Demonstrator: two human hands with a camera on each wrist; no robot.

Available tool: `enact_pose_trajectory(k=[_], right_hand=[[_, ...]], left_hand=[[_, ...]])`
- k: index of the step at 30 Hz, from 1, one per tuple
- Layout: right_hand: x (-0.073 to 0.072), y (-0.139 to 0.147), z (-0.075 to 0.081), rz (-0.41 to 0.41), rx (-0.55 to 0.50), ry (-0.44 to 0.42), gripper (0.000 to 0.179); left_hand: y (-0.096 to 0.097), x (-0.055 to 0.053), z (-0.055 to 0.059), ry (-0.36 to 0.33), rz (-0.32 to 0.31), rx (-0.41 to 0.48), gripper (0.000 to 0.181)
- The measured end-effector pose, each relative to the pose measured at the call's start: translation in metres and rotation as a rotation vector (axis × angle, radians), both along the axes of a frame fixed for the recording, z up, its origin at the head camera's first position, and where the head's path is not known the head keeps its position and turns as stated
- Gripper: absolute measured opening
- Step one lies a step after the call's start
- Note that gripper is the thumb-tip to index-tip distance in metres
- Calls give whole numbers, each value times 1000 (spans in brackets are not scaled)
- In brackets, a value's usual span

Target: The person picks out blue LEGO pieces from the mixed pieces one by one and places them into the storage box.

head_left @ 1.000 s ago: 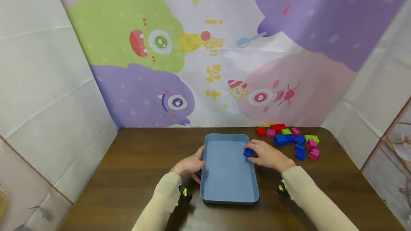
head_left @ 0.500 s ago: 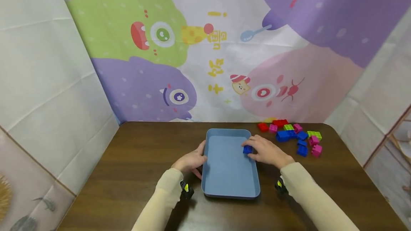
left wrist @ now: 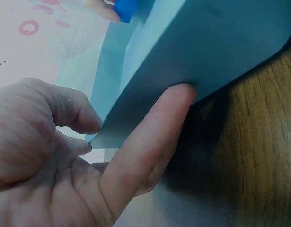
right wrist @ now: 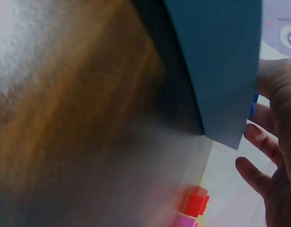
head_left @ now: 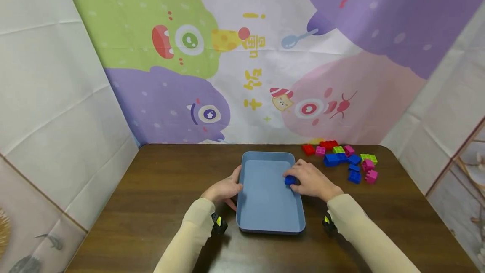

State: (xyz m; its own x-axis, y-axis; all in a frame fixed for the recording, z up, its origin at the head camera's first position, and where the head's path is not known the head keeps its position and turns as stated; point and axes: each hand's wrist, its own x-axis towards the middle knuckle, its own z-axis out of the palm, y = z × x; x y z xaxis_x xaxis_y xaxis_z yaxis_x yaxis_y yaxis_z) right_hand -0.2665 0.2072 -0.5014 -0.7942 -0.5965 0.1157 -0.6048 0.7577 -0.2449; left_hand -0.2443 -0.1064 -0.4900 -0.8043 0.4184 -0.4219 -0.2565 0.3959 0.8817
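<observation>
A shallow blue-grey tray [head_left: 270, 205] lies on the wooden table in front of me. My left hand [head_left: 223, 189] is at its left side; in the left wrist view one straight finger [left wrist: 154, 127] presses along the outer wall, while others touch the rim. Over the tray's right side, my right hand [head_left: 311, 180] pinches a blue toy building block [head_left: 289, 180] between thumb and fingers, just inside the rim. The right wrist view has most of this block hidden behind the tray wall, with the fingers [right wrist: 256, 177] reaching over the edge.
Several loose building blocks lie at the back right of the table [head_left: 170, 188]: a red block [head_left: 308, 149], a large blue block [head_left: 331, 160], a pink block [head_left: 371, 176] and a green block [head_left: 369, 158] among them. A cartoon-printed cloth [head_left: 250, 125] hangs behind.
My right hand has shifted slightly inward over the tray with the blue block. The left hand stays at the tray's left side. The head view has tilted a little.
</observation>
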Motion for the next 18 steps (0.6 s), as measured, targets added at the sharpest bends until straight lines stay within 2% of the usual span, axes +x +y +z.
enact_pose_trajectory(k=[11, 18], right_hand=[[2, -4, -5, -58, 36, 22, 30], [0, -12, -4, -83, 73, 67, 25]], left_hand=[[-1, 0, 0, 6, -19, 3, 78], [-1, 1, -1, 6, -4, -5, 78]])
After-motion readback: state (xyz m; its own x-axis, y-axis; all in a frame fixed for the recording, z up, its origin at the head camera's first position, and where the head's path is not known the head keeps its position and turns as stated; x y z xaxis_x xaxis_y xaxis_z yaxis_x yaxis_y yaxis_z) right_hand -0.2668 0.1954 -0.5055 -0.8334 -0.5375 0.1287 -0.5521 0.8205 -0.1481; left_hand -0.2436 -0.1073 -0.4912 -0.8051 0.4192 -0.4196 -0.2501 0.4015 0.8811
